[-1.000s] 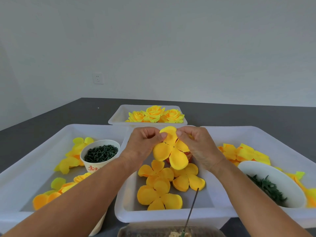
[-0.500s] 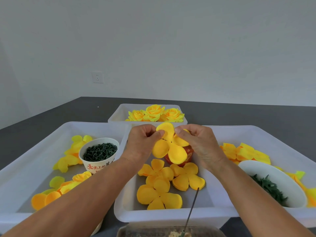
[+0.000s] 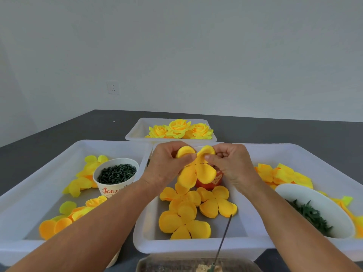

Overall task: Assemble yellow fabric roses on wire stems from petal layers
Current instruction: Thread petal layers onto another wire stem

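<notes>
A yellow four-petal fabric layer (image 3: 197, 170) hangs in the air above the middle white tray (image 3: 188, 245). My left hand (image 3: 169, 163) pinches its upper left petal and my right hand (image 3: 229, 163) pinches its upper right petal, thumbs near the centre. Below it, several more yellow petal layers (image 3: 184, 218) lie flat in the tray. A thin dark wire stem (image 3: 224, 238) stands upright at the tray's near edge, its foot in a low dish (image 3: 196, 265). Three finished yellow roses (image 3: 180, 129) sit in the far tray (image 3: 137, 132).
The left tray (image 3: 39, 173) holds loose yellow petals (image 3: 82, 181) and a paper cup of dark green pieces (image 3: 116, 172). The right tray (image 3: 314, 158) holds more petals (image 3: 282, 174) and a white bowl of green parts (image 3: 314, 209). A red cup (image 3: 210, 183) stands behind the held layer.
Both hands have risen slightly with the petal layer and spread its top petals apart; the layer now hangs lower between the thumbs, more opened out.
</notes>
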